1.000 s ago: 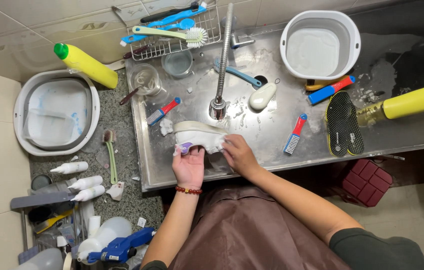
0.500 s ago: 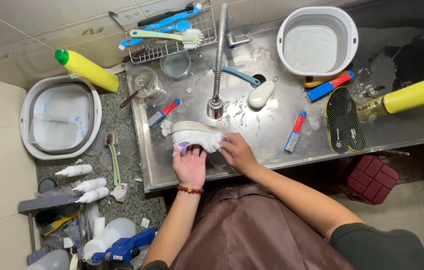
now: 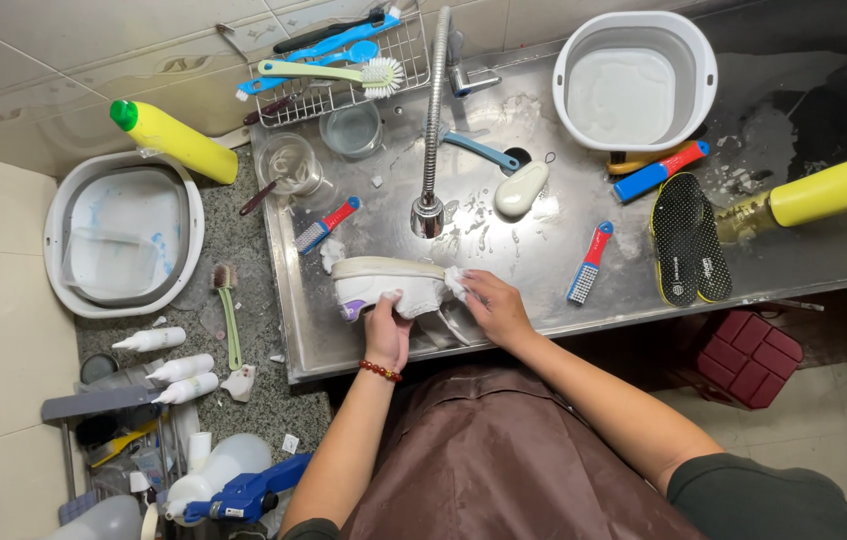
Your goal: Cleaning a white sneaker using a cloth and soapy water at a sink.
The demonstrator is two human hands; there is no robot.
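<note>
wet glossy metal sink, white smooth shoe, speckled stone counter

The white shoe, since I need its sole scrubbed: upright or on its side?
On its side: the white shoe shows its sole edge, left hand gripping it.

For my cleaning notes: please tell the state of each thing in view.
White shoe: on its side, gripped by left hand.
Right hand: pressing a white cloth on the shoe.
Insoles: out, lying flat.
White basin: holds water.
Glass jar: upright, open.
</note>
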